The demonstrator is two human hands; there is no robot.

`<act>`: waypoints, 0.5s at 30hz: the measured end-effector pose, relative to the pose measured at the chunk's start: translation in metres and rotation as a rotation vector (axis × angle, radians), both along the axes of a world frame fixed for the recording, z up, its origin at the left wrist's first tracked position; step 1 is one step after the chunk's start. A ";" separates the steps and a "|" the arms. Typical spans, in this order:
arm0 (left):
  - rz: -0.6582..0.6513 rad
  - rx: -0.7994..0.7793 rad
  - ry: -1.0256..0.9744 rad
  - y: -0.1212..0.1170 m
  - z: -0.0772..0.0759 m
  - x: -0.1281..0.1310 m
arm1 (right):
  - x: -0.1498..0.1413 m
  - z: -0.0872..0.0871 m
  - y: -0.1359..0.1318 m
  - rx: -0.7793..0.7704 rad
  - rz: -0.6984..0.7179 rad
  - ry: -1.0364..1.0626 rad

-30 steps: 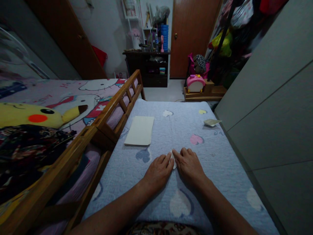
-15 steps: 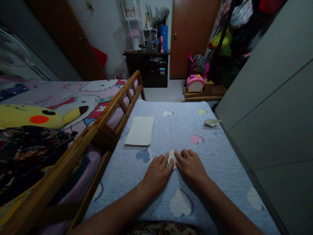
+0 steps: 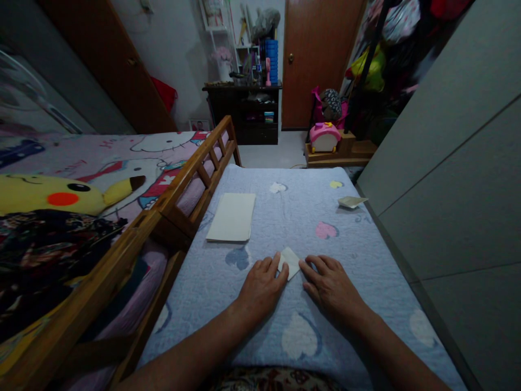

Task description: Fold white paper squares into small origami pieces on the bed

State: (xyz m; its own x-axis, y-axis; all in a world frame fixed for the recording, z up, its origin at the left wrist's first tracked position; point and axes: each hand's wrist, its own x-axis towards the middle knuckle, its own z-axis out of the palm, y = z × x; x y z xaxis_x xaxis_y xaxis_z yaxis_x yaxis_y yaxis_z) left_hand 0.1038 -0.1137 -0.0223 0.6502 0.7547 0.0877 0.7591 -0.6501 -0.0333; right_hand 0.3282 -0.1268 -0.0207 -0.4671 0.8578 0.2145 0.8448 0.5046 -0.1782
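Two hands lie flat on a blue quilted bedspread in the head view, with a small piece of white paper on the quilt between them. The left hand has its straight fingers open, their tips touching the paper's left edge. The right hand sits just beside the paper's right corner, its fingers spread open and gripping nothing.

Farther up the quilt lies a stack of cream paper sheets, and near the far right edge sits a small folded paper. A wooden bed rail runs along the left side. Beyond it, a Pikachu plush lies on a Hello Kitty bedsheet.
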 end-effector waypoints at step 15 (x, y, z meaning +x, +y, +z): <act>-0.069 -0.012 -0.065 0.025 0.015 0.010 | -0.022 0.004 -0.003 -0.103 0.038 0.227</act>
State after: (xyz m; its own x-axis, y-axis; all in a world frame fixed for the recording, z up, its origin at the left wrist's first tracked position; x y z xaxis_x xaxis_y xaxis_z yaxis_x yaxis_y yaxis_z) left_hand 0.1136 -0.0887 -0.0071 0.6939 0.7095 0.1228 0.7128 -0.7010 0.0226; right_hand 0.3065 -0.1295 -0.0164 -0.4488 0.8634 0.2303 0.7583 0.5043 -0.4130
